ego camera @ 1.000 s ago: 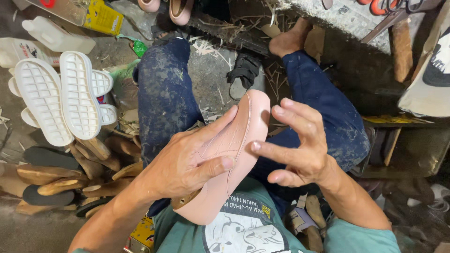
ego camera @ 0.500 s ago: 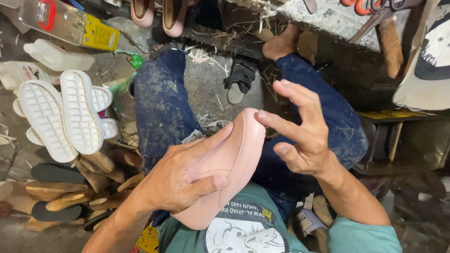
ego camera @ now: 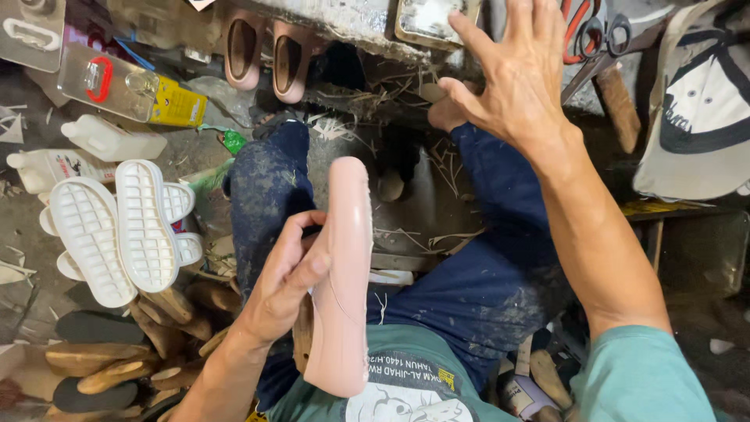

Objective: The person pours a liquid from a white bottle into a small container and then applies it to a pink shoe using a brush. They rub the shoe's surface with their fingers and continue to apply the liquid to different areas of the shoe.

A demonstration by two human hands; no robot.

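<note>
Dirty concrete floor (ego camera: 406, 211) strewn with straw, under a rough stone ledge (ego camera: 351, 19).

Pale pink sole (ego camera: 344, 273), white ridged soles (ego camera: 117, 230), dark blue speckled trousers (ego camera: 484, 289).

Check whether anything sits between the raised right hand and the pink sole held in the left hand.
Nothing visible does. The right hand is spread open, raised apart from the pink sole, with only the jeans-covered legs below the gap. The left hand has its grip on the sole's left edge; the right side shows bare.
</note>
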